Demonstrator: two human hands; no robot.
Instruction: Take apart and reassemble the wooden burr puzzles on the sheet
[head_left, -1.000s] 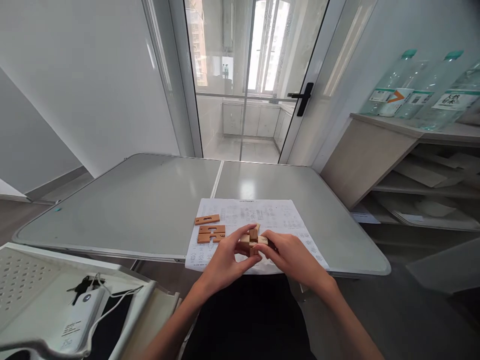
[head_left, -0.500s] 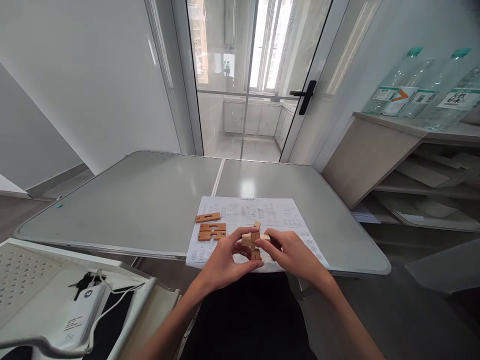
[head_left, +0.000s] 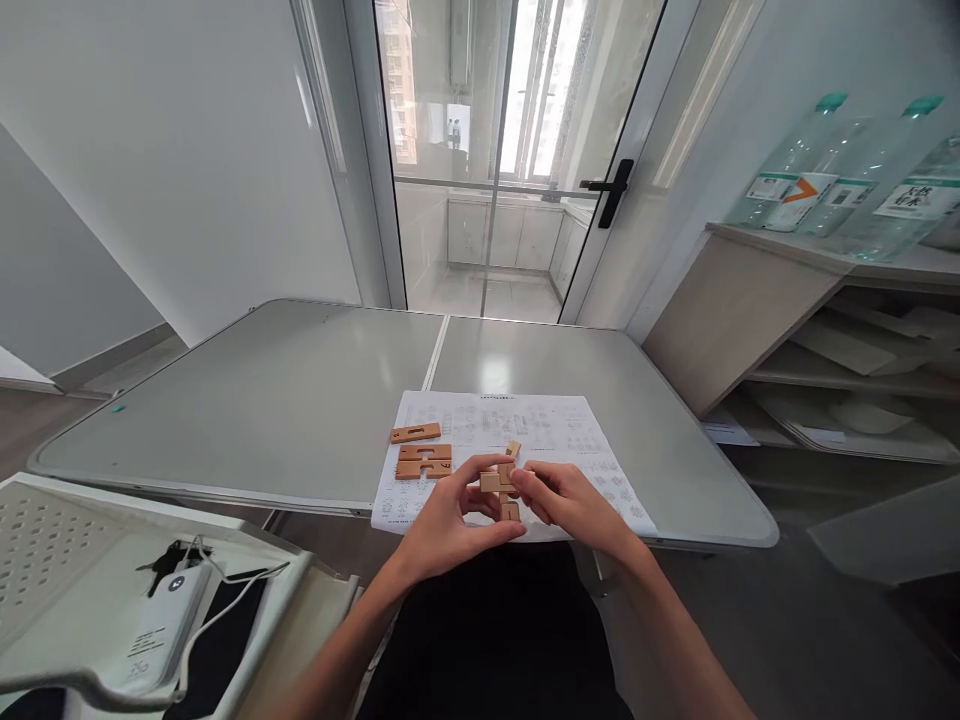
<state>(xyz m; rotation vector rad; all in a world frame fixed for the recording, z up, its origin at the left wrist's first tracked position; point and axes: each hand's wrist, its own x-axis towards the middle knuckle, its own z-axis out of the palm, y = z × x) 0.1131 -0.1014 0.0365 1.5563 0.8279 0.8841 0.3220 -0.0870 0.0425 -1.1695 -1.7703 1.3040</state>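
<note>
Above the near edge of a printed sheet [head_left: 525,420], I hold a partly joined wooden interlocking puzzle [head_left: 491,483] made of light and darker pieces. My left hand [head_left: 448,515] wraps round it from the left, thumb at its bottom and fingers at its top and back. From the right, my right hand [head_left: 559,495] pinches its upper right part; the fingertips hide some of the joint. Left of my hands, several flat brown notched wooden pieces lie on the paper, among them a slotted piece [head_left: 415,433]. Behind the puzzle, a small light wooden piece [head_left: 514,448] shows partly.
The grey folding table [head_left: 337,400] reaches to a glass door [head_left: 491,240]. At lower left, a white tray [head_left: 289,590] holds a power bank [head_left: 169,625], keys [head_left: 169,565] and a cable. Plastic bottles [head_left: 814,180] stand on a shelf unit [head_left: 780,300] at right.
My right fingers have shifted slightly left and up on the puzzle. The light crosspiece shows less on the right side, and the puzzle has turned a little. The pieces on the paper stay put.
</note>
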